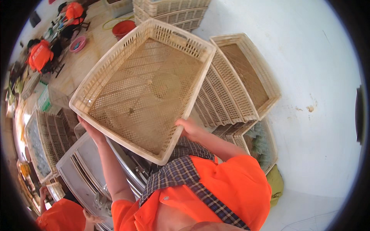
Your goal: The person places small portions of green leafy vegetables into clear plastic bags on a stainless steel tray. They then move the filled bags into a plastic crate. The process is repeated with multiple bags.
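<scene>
Held up in front of me is a large off-white plastic crate with slatted sides and a mesh bottom, stained brown. Tilted, it shows me its inside, where a small dark speck lies on the mesh. My left hand grips it by the near left side; most of the fingers are hidden beneath the rim. On the right side, my right hand is closed around the edge. Just beyond the right hand stands a stack of similar crates, leaning by the white wall.
A crate of clear plastic bags stands at right. More crates are piled at the back. At left are grey lids or panels and another filled crate. Co-workers in orange sit near a pink basin and red bucket.
</scene>
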Demonstrator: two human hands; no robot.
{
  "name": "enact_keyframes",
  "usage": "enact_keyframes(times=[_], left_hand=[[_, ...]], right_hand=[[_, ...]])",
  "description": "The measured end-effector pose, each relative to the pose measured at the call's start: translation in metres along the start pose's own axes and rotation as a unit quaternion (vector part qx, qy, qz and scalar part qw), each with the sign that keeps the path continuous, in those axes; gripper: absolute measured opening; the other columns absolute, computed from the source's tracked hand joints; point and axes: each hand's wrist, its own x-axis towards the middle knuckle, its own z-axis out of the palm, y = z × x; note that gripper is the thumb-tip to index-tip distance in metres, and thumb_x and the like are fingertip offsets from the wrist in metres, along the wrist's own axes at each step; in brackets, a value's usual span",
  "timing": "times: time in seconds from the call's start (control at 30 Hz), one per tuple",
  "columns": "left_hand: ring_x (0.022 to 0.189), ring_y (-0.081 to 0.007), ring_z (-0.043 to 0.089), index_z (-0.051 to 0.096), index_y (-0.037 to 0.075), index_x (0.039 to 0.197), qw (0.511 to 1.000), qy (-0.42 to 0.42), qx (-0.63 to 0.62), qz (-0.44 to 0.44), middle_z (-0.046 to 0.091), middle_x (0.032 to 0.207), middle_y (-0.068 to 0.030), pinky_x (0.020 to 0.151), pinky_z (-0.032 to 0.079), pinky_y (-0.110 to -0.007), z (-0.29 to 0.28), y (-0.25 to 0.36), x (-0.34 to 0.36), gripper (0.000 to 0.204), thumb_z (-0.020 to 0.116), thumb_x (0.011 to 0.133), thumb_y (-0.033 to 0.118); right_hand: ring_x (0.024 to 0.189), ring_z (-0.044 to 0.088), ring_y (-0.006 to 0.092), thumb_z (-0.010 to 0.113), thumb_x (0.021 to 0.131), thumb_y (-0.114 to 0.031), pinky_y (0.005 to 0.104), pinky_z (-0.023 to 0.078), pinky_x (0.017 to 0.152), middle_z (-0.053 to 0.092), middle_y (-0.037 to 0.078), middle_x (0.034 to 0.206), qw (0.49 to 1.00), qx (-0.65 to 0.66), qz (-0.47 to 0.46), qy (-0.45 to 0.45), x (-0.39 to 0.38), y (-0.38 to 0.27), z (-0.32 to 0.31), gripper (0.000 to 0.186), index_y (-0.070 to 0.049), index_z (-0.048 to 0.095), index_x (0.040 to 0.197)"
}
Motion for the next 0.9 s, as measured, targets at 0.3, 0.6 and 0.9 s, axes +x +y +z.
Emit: enact_keyframes(times=[0.3, 0.6, 0.9], left_hand=[[0.131, -0.0266, 0.038, 0.029, 0.006, 0.146, 0.957, -0.191, -0.173, -0.131, 0.037, 0.144, -0.0133, 0.110, 0.033, -0.043, 0.026, -0.022, 0.032, 0.065, 0.040, 0.099, 0.049], [0.127, -0.0262, 0.043, 0.030, 0.003, 0.145, 0.996, -0.084, 0.014, -0.003, 0.041, 0.141, -0.0142, 0.107, 0.036, -0.043, 0.035, 0.033, 0.052, 0.067, 0.045, 0.097, 0.049], [0.124, -0.0259, 0.047, 0.032, 0.000, 0.143, 0.981, -0.132, 0.093, 0.106, 0.045, 0.139, -0.0150, 0.105, 0.040, -0.043, 0.089, 0.035, 0.013, 0.070, 0.051, 0.096, 0.048]], right_hand=[[0.089, 0.060, 0.0213, 0.058, 0.086, -0.016, 0.0372, 0.056, 0.068, 0.056, 0.013, 0.104, 0.996, -0.076, -0.051, 0.001, -0.014, -0.025, 0.038, 0.041, 0.005, 0.049, 0.121], [0.075, 0.054, 0.0170, 0.059, 0.084, -0.016, 0.0299, 0.049, 0.065, 0.052, 0.008, 0.090, 0.989, -0.092, -0.114, -0.011, -0.051, -0.083, 0.098, 0.048, 0.001, 0.046, 0.126], [0.089, 0.060, 0.0216, 0.055, 0.080, -0.014, 0.0367, 0.053, 0.072, 0.058, 0.019, 0.103, 0.964, -0.120, -0.214, 0.106, -0.111, -0.160, -0.063, 0.047, 0.012, 0.049, 0.119]])
